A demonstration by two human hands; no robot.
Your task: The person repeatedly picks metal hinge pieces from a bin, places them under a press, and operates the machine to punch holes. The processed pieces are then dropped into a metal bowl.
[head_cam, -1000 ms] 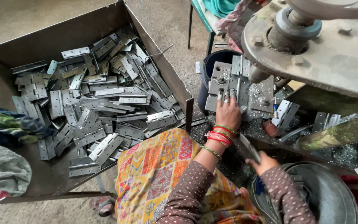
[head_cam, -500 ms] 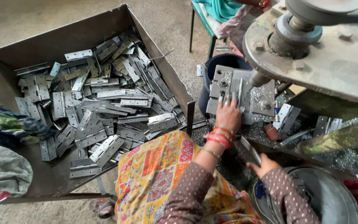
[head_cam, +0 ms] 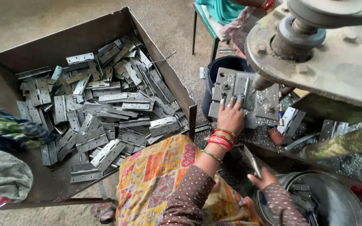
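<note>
Hinge plate (head_cam: 240, 88) lies flat on the grey steel jig (head_cam: 248, 98) under the press machine's spindle (head_cam: 259, 82), and my left hand (head_cam: 230, 118) rests on it, palm down, fingers (head_cam: 231, 104) spread and pressing on the metal rather than curled around anything. Red and green bangles (head_cam: 221, 138) sit on that wrist. My right hand (head_cam: 265, 179) is lower, near my lap, closed on a second hinge (head_cam: 252, 161), which sticks up at a tilt from between thumb and fingers. Just beside that hand is a round metal basin (head_cam: 348, 196) with a few dark pieces lying in it.

To my left stands a big open sheet-metal bin (head_cam: 9, 58), heaped with grey hinges (head_cam: 101, 104) piled every which way, some folded, some laid open. A crumpled cloth of green, blue and grey (head_cam: 9, 134) hangs over the bin's near left rim. Behind the jig there is a dark blue bucket (head_cam: 225, 65), partly hidden by it. More loose hinges (head_cam: 290, 119) lean at the right of the jig, among metal shavings (head_cam: 256, 134) scattered over the bench. The press's heavy rusty frame (head_cam: 336, 71) overhangs all this from the upper right. My lap is covered by a bright patchwork cloth of orange, yellow and red (head_cam: 160, 175), and my sleeves are brown with small dots.
</note>
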